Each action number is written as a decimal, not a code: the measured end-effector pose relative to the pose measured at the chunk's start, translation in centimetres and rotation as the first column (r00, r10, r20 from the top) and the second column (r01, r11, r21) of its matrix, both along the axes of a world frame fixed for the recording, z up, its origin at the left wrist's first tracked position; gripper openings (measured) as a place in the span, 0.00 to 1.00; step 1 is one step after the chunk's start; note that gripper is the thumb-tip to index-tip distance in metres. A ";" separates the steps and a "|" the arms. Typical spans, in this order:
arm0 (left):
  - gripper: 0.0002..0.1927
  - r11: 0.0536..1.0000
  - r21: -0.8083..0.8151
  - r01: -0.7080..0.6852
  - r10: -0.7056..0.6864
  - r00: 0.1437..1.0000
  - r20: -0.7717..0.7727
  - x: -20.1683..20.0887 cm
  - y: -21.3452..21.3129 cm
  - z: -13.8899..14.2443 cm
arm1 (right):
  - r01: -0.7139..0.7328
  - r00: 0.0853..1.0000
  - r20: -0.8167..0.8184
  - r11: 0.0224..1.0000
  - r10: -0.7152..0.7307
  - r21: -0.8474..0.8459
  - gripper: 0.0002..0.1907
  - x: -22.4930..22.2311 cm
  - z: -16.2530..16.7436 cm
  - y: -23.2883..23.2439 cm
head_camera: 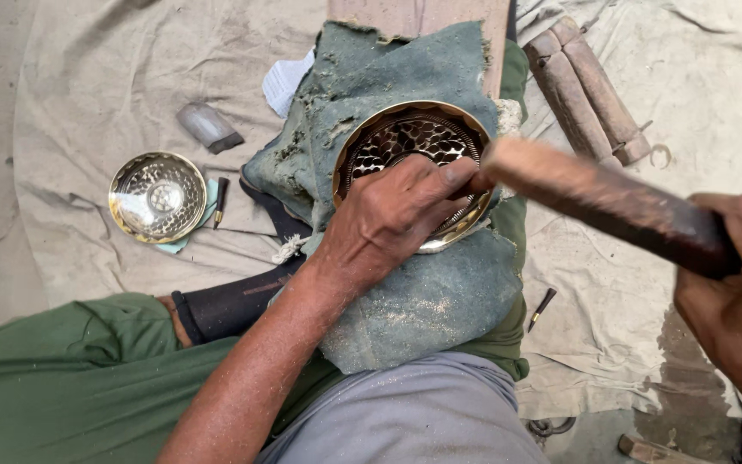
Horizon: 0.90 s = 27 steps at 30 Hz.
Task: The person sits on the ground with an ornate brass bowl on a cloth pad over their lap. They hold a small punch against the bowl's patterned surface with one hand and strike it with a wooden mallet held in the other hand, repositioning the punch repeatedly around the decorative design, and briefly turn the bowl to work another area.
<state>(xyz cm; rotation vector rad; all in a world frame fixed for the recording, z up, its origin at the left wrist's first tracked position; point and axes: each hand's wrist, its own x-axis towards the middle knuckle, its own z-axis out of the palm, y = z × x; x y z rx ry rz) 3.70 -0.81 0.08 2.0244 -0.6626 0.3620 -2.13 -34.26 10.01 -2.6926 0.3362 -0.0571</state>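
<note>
A pale canvas sheet (113, 94) covers the ground, and on it, over the person's green-trousered leg, lies a worn green cloth (405, 283) with a brass bowl (412, 137) resting on its upper part. The left hand (397, 210) lies spread across the bowl, fingers pressed on its inner wall, while to the right of the bowl the right hand (736, 305) is wrapped around a wooden mallet (603, 202) whose blurred end sits just at the bowl's rim. Well to the left of the bowl a second brass bowl (158, 196) sits on the sheet, a small dark punch (221, 199) just beside it, two wooden handles (590, 86) lie up to the right, and another punch (543, 308) lies below right.
</note>
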 end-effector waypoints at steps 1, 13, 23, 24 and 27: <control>0.26 1.000 0.003 0.012 -0.012 1.000 -0.005 0.0 0.2 0.0 | -0.138 0.990 -0.009 0.969 0.139 -0.206 0.11 0.0 0.2 0.3; 0.19 0.966 -0.257 0.000 -0.015 0.998 -0.057 -1.7 1.2 3.0 | -0.197 0.955 0.279 0.916 0.099 0.349 0.17 -1.7 -0.2 3.1; 0.21 0.963 -0.258 0.073 -0.141 0.956 -0.256 -1.9 0.9 5.2 | 0.256 0.963 -0.252 0.610 -0.094 0.750 0.39 -6.2 -13.2 7.1; 0.21 0.963 -0.253 0.094 -0.157 0.957 -0.243 -1.8 0.6 5.5 | 0.136 0.986 -0.167 0.617 -0.008 0.775 0.40 -7.0 -13.9 7.7; 0.20 0.953 -0.266 0.149 -0.205 0.959 -0.197 -0.9 -0.7 5.7 | 0.077 0.990 -0.133 0.640 0.040 0.764 0.41 -8.6 -14.3 8.8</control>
